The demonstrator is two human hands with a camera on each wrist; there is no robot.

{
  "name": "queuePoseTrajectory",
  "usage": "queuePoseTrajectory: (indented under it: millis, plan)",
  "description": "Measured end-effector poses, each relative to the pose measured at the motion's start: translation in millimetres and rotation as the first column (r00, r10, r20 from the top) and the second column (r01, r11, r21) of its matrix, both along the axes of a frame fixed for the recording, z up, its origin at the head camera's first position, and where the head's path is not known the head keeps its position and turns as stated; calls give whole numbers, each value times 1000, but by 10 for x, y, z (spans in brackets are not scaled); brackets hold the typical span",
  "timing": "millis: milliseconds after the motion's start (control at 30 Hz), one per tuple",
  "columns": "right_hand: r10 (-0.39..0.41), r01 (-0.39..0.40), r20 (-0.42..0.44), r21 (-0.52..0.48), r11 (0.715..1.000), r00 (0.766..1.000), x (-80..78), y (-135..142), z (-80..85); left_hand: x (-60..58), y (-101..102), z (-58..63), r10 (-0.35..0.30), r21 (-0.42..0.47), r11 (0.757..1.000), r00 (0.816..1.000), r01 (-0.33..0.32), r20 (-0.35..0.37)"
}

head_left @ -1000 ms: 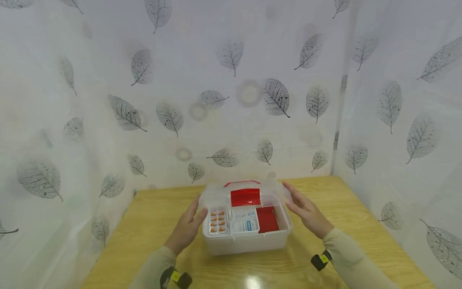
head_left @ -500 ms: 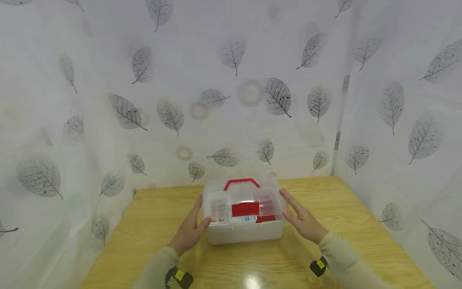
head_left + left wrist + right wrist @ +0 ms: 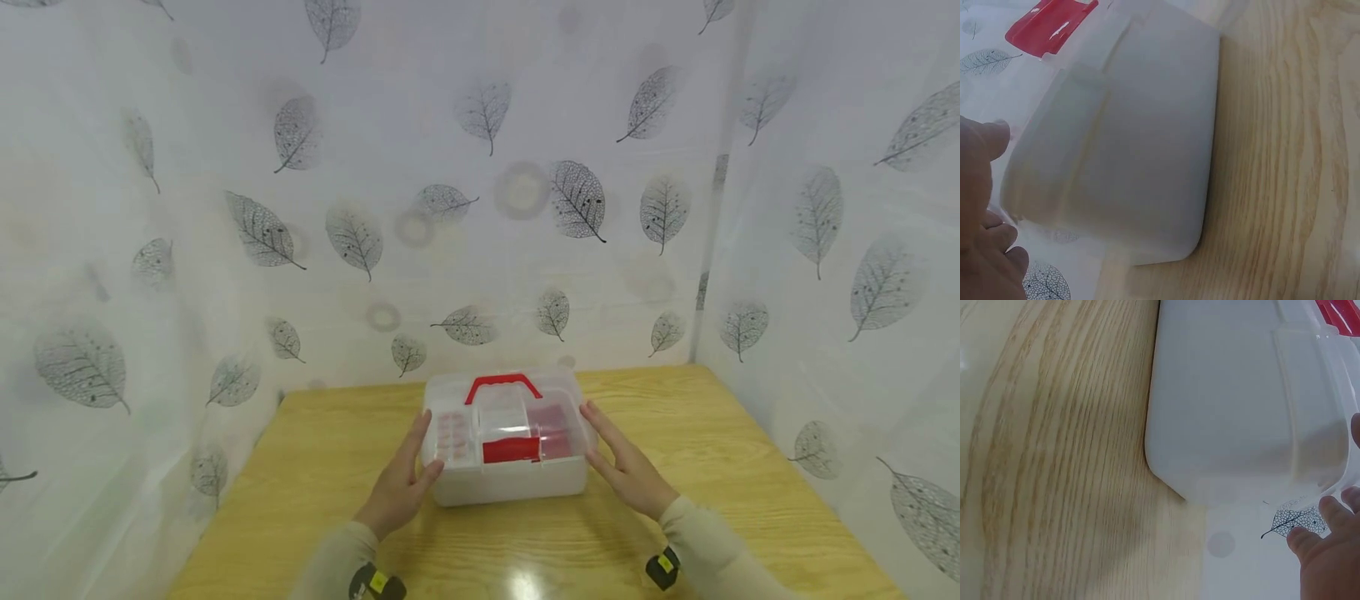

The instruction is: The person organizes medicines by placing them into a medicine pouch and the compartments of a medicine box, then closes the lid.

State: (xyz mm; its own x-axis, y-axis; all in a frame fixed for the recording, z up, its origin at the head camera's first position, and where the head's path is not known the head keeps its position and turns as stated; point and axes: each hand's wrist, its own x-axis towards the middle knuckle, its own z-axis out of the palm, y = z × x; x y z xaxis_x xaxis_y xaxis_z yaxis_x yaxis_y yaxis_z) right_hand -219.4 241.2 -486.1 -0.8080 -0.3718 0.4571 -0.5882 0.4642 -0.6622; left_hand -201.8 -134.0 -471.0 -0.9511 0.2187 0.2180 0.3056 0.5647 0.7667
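A translucent white plastic medicine box (image 3: 510,487) stands on the table, its clear lid (image 3: 558,385) lowered over it. On the lid are a red handle (image 3: 502,380) and, at the front, a red latch (image 3: 512,450). Through the lid show a pill blister pack (image 3: 452,435) at left and a red item (image 3: 553,427) at right. My left hand (image 3: 399,485) is at the box's left end, fingers fairly straight, thumb near the front corner. At the opposite end is my right hand (image 3: 630,471), fingers extended along the lid's edge. Both wrist views show the box's wall (image 3: 1154,125) beside the fingers.
The box stands toward the back of a wooden table (image 3: 330,433). White sheeting with a leaf print (image 3: 465,325) hangs behind it and on both sides. A black wrist camera (image 3: 663,568) sits on the right sleeve, another (image 3: 377,583) on the left.
The lid has come down from partly raised to lying over the box, covering the blister pack and red item. The red latch moved down to the front rim; both hands followed the lid's ends.
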Motion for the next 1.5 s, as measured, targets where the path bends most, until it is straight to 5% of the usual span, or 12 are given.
queuePoseTrajectory:
  millis: [233, 500, 933, 1133, 1267, 1400, 1500]
  plan:
    - [-19, 19, -12, 8, 1000, 1000, 32, -17, -5, 41, 15, -24, 9, -23, 1000, 1000, -9, -8]
    - [46, -43, 45, -58, 997, 998, 49, -18, -25, 48, 24, -47, 23, -38, 999, 999, -24, -45]
    - [-80, 104, -176, 131, 986, 981, 20, 2, -147, 37, 43, -70, 53, -110, 992, 995, -62, -82]
    - [-167, 221, -313, 146, 964, 935, 38, -177, 73, 41, 67, -82, 62, -163, 983, 992, -80, -113]
    - [-250, 336, -368, 192, 922, 896, 17, -327, 317, 45, 88, -68, 63, -178, 981, 992, -81, -105]
    - [-237, 347, -348, 296, 890, 907, -56, -413, 502, 52, 97, -62, 72, -176, 980, 993, -88, -94]
    - [-204, 298, -293, 323, 898, 934, -121, -439, 567, 56, 95, -81, 69, -165, 982, 991, -88, -115]
